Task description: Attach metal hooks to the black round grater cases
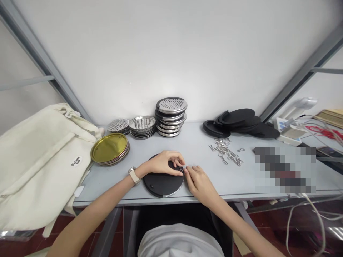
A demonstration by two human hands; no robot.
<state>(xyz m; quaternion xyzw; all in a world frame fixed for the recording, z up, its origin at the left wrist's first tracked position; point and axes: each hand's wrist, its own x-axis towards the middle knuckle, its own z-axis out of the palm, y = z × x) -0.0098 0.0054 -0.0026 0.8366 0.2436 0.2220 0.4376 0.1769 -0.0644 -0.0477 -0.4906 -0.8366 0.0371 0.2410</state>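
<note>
Several items are laid out in a row along a pale grey metal surface [198, 142]. A cream canvas tote bag [40, 160] is slumped at the far left, overlapping the surface's left end. Beside it sits a low stack of round gold-faced tin lids [109, 148], followed by three stacks of perforated round steel plates [170, 116], all set back against the wall, so the front strip is left free.

Work is centred at the front edge. A round black disc with a steel rim [163, 185] lies flat, near the edge and just inside it. The left hand [163, 162], with a white-strapped watch [133, 175] on its wrist, is curled over the disc's upper side, apparently pressed down to stop it sliding; whether anything is pinched by it cannot be told. A small metal ring [182, 168] is pinched by the right hand [199, 184] at the disc's edge, thumb and forefinger together.

To the right, loose metal snap hooks [225, 150] are scattered within reach, with open surface between them and the hands. Black foam rings [235, 123] are heaped behind them, against the wall.
</note>
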